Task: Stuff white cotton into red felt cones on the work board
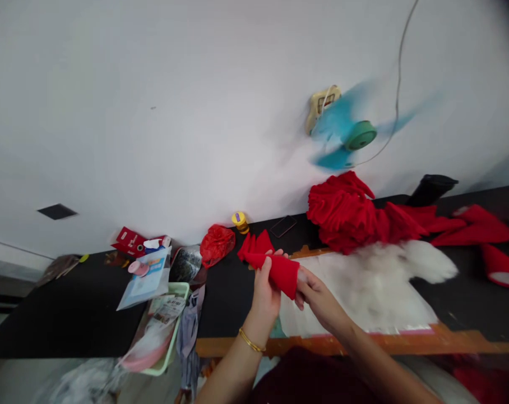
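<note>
In the head view, my left hand (266, 286) wraps round a red fabric cone (283, 273), its thumb lying on top. The cone's wide mouth faces my right hand (317, 294). My right fingers are closed at that mouth, with their tips partly hidden by the cloth. A small whitish bit shows at the opening; I cannot make out whether it is stuffing. Just beyond my left hand lie other red fabric pieces (257, 242). A loose heap of white stuffing (376, 280) rests on a white sheet (311, 317) to the right of my hands.
A large pile of red fabric (347, 216) stands by the wall, with a stuffed red cone (504, 266) at far right. A blue fan (359, 134) spins above. A phone (283, 225), yellow-lidded jar (240, 222), red bag (217, 245) and green basket (170, 353) are leftward.
</note>
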{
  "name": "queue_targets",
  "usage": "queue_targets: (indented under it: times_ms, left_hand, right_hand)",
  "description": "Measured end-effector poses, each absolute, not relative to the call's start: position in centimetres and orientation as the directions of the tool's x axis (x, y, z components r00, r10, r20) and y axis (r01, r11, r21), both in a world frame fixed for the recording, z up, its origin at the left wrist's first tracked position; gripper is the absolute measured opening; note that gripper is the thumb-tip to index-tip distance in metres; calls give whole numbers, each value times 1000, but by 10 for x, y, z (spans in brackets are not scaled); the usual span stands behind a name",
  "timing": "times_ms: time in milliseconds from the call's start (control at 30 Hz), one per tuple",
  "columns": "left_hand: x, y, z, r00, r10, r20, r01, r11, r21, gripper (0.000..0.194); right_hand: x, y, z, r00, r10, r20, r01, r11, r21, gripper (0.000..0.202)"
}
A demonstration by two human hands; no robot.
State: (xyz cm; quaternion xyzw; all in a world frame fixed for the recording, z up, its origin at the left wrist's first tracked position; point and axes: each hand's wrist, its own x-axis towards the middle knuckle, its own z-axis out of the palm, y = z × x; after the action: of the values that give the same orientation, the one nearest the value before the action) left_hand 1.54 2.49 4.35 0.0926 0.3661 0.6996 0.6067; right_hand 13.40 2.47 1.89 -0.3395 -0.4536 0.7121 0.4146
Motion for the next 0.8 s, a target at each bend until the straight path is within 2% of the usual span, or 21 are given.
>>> queue_targets:
  times_ms: [100, 133, 200, 233, 300, 367, 467, 567, 700, 800]
  left_hand:
    - [10, 32, 44, -280, 886, -369, -808, -11, 589, 32]
    - [8, 34, 45, -282, 872, -400, -824, -6, 566, 28]
    - [6, 37, 46, -261, 847, -464, -854, 21, 519, 21]
    - [4, 38, 46, -247, 838, -486, -864, 37, 502, 20]
    - [2, 38, 46, -231, 824, -518, -872, 60, 485, 22]
    - [2, 36, 46, -205, 803, -559, -878, 101, 468, 24]
    - [4, 33, 47, -132, 794, -594, -879, 184, 440, 27]
    - [9, 30, 48, -96, 812, -575, -886, 193, 422, 21]
    - [10, 30, 47, -94, 816, -571, -893, 185, 411, 17]
    - [10, 30, 45, -58, 801, -595, -899, 218, 380, 18]
  right_hand:
    - [133, 21, 16, -352, 934, -65, -207, -145, -968, 54]
    - [134, 20, 14, -275, 961, -17, -133, -55, -990, 53]
    - [139, 18, 11, -103, 979, 178, 64, 185, -981, 40]
    - [142, 17, 10, -57, 951, 303, 163, 308, -937, 29]
    - [147, 15, 7, -101, 853, 512, 295, 517, -803, 14]
    - [147, 15, 5, -233, 754, 614, 363, 653, -665, 22]
    - [143, 16, 4, -311, 704, 639, 489, 695, -528, 34]
    - [141, 18, 7, -292, 726, 623, 571, 654, -495, 34]
    - [145, 19, 17, -211, 708, 674, 520, 665, -536, 28]
    - [147, 19, 20, -277, 638, 718, 420, 753, -507, 30]
